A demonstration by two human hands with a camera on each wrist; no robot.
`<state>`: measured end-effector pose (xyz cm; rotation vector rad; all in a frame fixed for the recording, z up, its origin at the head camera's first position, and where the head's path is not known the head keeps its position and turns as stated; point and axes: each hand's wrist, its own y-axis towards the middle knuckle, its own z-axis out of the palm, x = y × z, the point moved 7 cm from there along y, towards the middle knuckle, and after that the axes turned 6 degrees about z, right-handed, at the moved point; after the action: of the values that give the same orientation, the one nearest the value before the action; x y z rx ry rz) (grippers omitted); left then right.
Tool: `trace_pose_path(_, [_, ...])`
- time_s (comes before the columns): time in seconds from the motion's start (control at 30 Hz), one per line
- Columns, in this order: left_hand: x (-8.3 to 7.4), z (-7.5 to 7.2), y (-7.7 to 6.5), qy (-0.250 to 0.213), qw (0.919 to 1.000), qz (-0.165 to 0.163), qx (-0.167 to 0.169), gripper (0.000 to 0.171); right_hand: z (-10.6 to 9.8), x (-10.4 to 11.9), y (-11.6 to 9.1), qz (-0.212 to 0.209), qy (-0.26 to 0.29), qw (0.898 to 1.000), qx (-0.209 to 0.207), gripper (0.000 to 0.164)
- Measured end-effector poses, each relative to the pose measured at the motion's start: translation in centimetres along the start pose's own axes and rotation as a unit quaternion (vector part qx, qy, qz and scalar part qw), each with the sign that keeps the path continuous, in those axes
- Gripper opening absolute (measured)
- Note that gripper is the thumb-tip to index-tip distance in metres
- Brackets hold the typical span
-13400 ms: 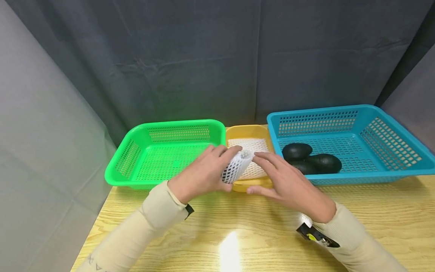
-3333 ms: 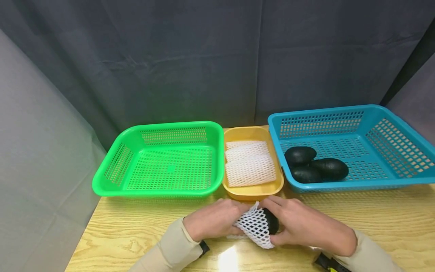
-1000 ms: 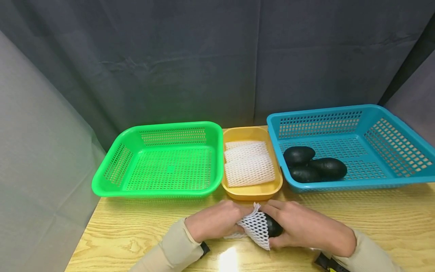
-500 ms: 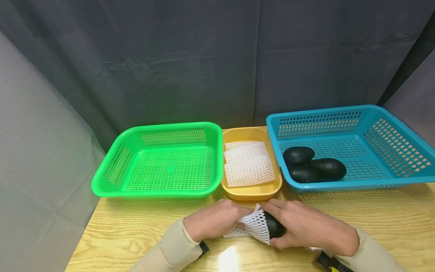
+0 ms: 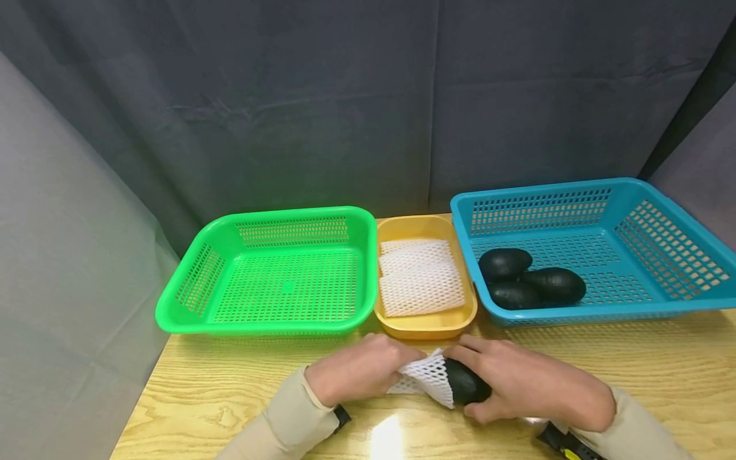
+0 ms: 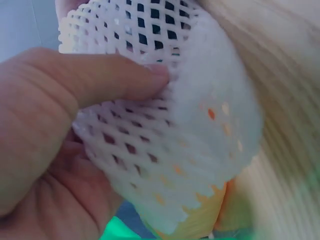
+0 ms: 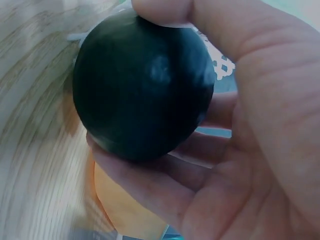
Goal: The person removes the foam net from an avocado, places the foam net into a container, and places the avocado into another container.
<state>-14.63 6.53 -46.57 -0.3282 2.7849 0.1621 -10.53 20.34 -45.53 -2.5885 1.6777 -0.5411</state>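
Near the table's front, in the head view, a dark, smooth avocado [image 5: 466,383] lies partly inside a white foam mesh sleeve [image 5: 432,378]. My left hand [image 5: 368,369] grips the sleeve's left end. In the left wrist view its thumb presses the mesh sleeve [image 6: 150,130], which hangs loose past the thumb. My right hand [image 5: 512,380] holds the bare right end of the avocado between thumb and fingers. The right wrist view shows the rounded, glossy dark-green end of the avocado [image 7: 142,87], with the fingers curled beneath it.
A green basket [image 5: 264,329] stands at the left on the wooden table [image 5: 190,383]. Beside it, a yellow tray [image 5: 425,327] holds several folded mesh sleeves [image 5: 422,287]. At the right, a blue basket [image 5: 609,313] holds three dark avocados [image 5: 554,285]. Dark cloth hangs behind.
Earlier my left hand held the sleeve over the yellow tray; both hands have since come down towards me. Within the last second the avocado has shifted right, and more of it shows outside the sleeve.
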Motion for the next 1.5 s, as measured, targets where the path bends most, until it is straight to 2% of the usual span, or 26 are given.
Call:
trace_pose_path(0.3, [0.2,-0.7,-0.3,-0.009,0.9997,-0.021,0.010,0.040,0.1,-0.4,0.0,0.007,0.009,1.000,0.021,0.064])
trace_pose_path(0.53, [0.5,-1.4,-0.7,-0.005,0.9996,-0.029,-0.002,0.047,0.1,-0.5,-0.1,-0.002,0.009,1.000,0.021,0.065])
trace_pose_path(0.87, [0.5,-2.3,-1.1,0.006,0.9995,-0.028,-0.014,0.046,0.3,-0.6,-0.1,0.001,0.007,1.000,0.030,0.067])
trace_pose_path(1.17, [0.7,-3.1,-1.6,0.009,0.9983,-0.057,-0.008,0.051,0.3,-0.5,0.0,0.008,0.005,0.999,0.038,0.068])
trace_pose_path(1.5, [0.4,-4.8,-2.3,0.018,0.9973,-0.057,-0.043,0.052,0.2,-0.5,0.0,0.007,0.006,0.999,0.033,0.068])
